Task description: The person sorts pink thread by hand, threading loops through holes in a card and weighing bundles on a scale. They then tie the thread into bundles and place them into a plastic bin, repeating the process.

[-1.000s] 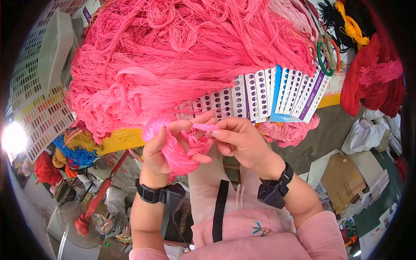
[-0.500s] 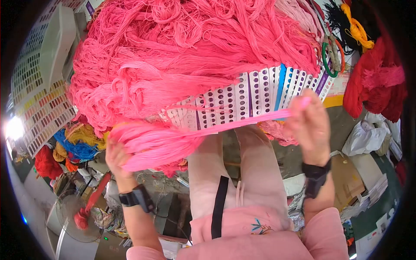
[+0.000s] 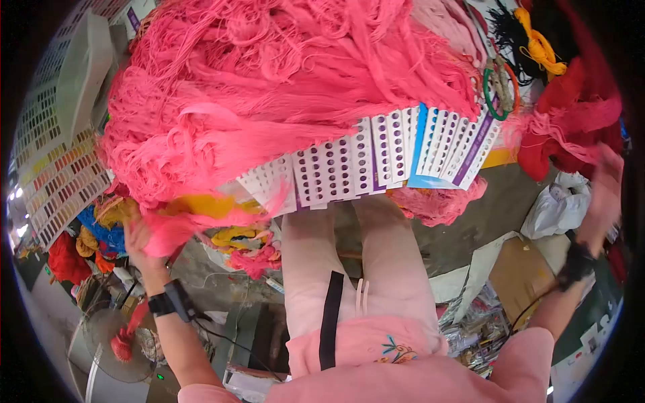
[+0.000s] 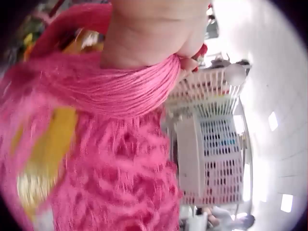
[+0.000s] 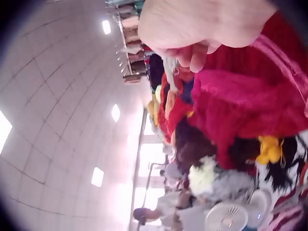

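Pink yarn (image 3: 168, 232) hangs from my left hand (image 3: 142, 252) at the left of the head view, blurred by motion. In the left wrist view its smooth strands (image 4: 130, 91) loop round my left hand (image 4: 154, 33), fingers mostly hidden. My right hand (image 3: 603, 191) is far out to the right, beside dark red yarn (image 3: 571, 97). The right wrist view shows my right hand (image 5: 207, 24) with curled fingers, and a pink strand (image 5: 279, 57) running from it past magenta yarn (image 5: 236, 91).
A large pink yarn heap (image 3: 269, 80) covers the table, with fanned white shade cards (image 3: 363, 158) at its near edge. Ring handles (image 3: 494, 94) lie right of it. A fan (image 3: 121, 346) stands lower left; cardboard (image 3: 527, 275) and a white bag (image 3: 557, 205) lie right.
My hands have moved wide apart, left hand leftward and right hand far right. The pink skein, first bunched round my left hand, was stretched between both hands and is now blurred at the left.
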{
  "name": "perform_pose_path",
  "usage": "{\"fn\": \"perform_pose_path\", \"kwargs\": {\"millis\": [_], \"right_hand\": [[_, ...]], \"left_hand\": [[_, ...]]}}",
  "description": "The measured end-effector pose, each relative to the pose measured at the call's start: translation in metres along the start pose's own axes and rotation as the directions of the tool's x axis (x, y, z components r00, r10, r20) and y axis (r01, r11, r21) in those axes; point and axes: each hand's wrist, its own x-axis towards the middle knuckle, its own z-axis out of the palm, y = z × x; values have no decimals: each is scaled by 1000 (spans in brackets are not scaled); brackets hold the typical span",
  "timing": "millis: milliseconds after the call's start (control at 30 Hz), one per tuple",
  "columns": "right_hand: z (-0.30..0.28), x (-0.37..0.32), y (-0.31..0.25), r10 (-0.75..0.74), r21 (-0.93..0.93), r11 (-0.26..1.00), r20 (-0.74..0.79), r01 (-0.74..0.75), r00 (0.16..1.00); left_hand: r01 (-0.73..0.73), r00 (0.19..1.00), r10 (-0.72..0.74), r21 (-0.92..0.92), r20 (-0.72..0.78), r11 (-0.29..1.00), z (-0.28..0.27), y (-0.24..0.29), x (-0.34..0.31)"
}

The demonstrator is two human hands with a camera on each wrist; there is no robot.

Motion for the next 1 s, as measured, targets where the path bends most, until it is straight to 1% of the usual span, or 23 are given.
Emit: {"fn": "perform_pose_path", "kwargs": {"millis": [33,67,100,133,167,200,267,333,400,433,467,500,533,567,633,667,700,767,800,833,900,967,1000], "right_hand": [[47,-8,37,-14,-168,986,-37,7,999],[121,-25,73,69,-48,996,-135,-76,988],[173,-31,99,-50,-528,846,62,75,997],[203,-38,120,220,-426,879,-35,-214,975],[224,-43,138,314,-412,871,46,-268,948],[235,-45,164,297,-458,866,144,-203,944],[255,-52,200,199,-494,862,129,-111,971],[268,-61,219,177,-528,845,117,-90,977],[275,-70,234,-151,-696,684,159,219,976],[279,-72,234,-148,-689,690,164,220,975],[283,-76,232,-177,-730,629,203,269,963],[286,-78,232,-201,-763,564,244,316,949],[282,-78,236,-219,-749,566,265,343,939],[281,-76,235,-219,-743,573,269,347,938],[276,-76,228,-170,-736,626,193,257,966],[273,-77,227,-145,-734,622,234,273,961],[274,-79,229,-141,-735,623,234,270,962],[282,-84,237,-170,-701,542,450,465,877],[290,-88,227,-83,-728,512,487,456,870],[294,-90,221,-85,-720,517,495,463,865],[299,-94,212,-2,-757,473,510,450,860],[295,-94,211,22,-757,478,518,446,855],[291,-93,215,24,-713,558,525,424,851]], "left_hand": [[385,877,-301,-171,374,907,28,-33,9],[390,848,-336,-54,410,919,39,-60,16],[456,827,-424,1,369,890,67,-93,17],[575,688,-556,119,466,810,95,-127,21],[453,786,-546,329,291,828,126,-155,10],[337,875,-468,538,124,773,152,-182,-1],[221,772,-591,771,236,597,184,-230,0],[158,817,-552,859,164,488,181,-275,-1],[154,838,-528,868,139,472,175,-298,-1],[155,851,-513,877,116,455,173,-306,-1],[158,856,-506,877,107,453,169,-312,-1],[46,871,-463,912,162,407,167,-316,-3],[-70,879,-420,933,225,353,166,-317,-2],[-71,884,-412,934,222,351,164,-313,-1],[-258,821,-483,952,305,164,164,-299,0],[-278,805,-510,952,303,126,162,-292,1],[-274,805,-512,953,299,125,163,-290,1],[-63,797,-581,980,163,189,165,-286,4],[41,813,-571,969,111,245,166,-286,5],[42,820,-562,968,108,248,170,-286,5],[145,827,-544,882,141,448,178,-285,2],[123,837,-528,890,145,440,171,-288,2],[97,842,-517,900,154,426,167,-291,4]]}}
